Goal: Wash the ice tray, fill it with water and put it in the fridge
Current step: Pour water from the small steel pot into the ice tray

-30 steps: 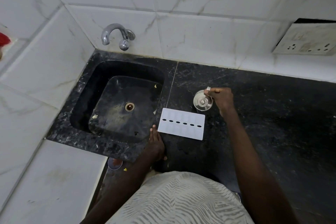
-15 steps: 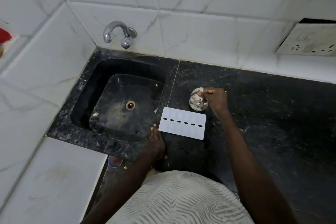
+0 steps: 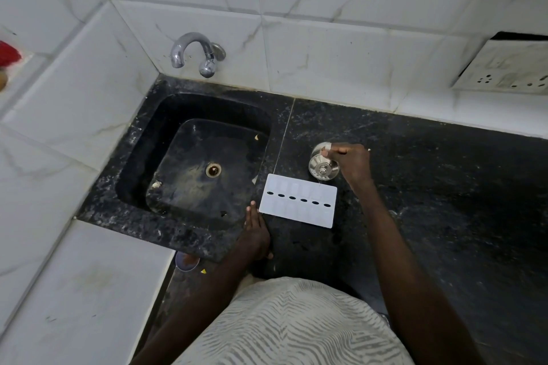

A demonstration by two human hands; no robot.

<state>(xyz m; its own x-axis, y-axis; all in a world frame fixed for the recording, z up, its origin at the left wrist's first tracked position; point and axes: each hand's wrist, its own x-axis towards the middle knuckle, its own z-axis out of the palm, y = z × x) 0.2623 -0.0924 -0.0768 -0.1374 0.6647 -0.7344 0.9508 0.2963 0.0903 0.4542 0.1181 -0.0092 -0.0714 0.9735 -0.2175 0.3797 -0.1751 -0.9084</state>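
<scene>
Your left hand [image 3: 255, 230] lies flat, fingers straight; your right hand [image 3: 353, 161], arm stretched forward, curls round a tilted cup [image 3: 321, 168].

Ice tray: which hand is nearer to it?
Left. The left hand has its fingertips at the left edge of the ice tray; the right hand holds a tilted steel cup beyond its far right corner.

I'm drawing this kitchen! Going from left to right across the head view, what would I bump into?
Red thing at the edge → tap → ice tray → wall socket.
</scene>
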